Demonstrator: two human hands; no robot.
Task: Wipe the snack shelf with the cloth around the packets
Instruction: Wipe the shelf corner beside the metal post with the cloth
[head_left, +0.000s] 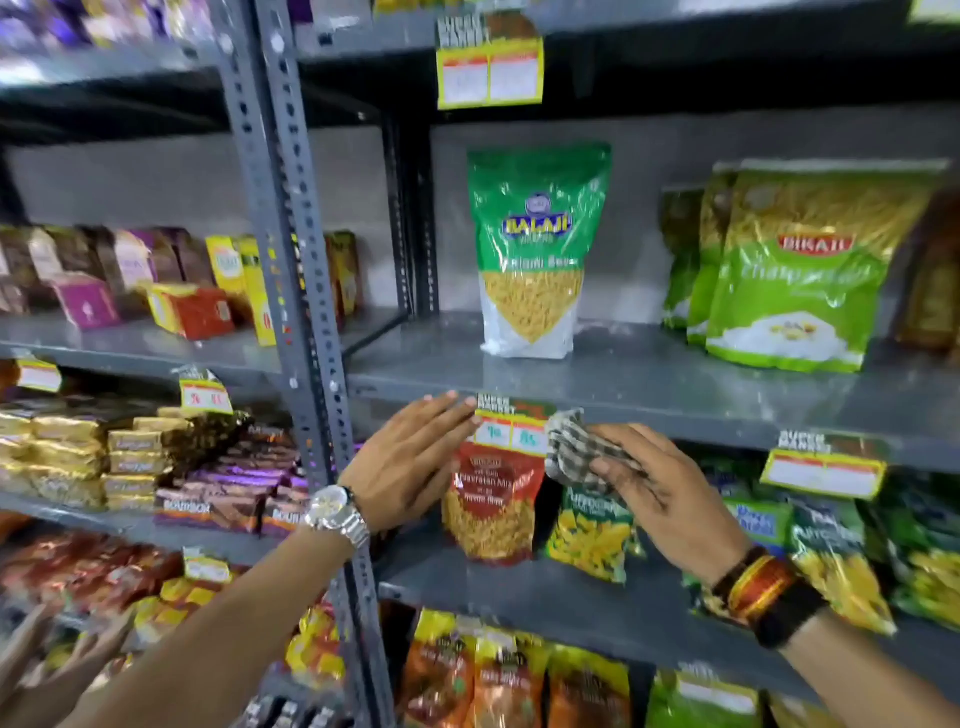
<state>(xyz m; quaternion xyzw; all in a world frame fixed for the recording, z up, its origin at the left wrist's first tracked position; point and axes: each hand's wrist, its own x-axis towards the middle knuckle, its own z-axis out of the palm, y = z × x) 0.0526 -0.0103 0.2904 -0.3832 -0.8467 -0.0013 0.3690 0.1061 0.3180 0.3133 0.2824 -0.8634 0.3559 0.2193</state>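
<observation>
We are looking at a grey metal snack shelf (649, 379) in a shop, and we are using the price tag (511, 423) hanging on its front edge as our landmark. Directly above the tag, a green and white Balaji packet (532, 249) is standing upright on the shelf, alone, with bare grey surface on both sides. Further to the right of the tag and higher, a row of light green Bikaji packets (800, 270) is standing on the same shelf, well apart from the Balaji packet. Just left of the tag, our left hand (410, 462) is resting flat, its fingers stretched out wide and holding nothing, the fingertips touching the tag's left edge; a silver watch (335, 514) is sitting on that wrist. Just right of the tag, our right hand (670, 499) is gripping a bunched checked cloth (576, 449), which is touching the tag's right edge. Below the tag, a red packet (491, 506) is standing on the next shelf down.
</observation>
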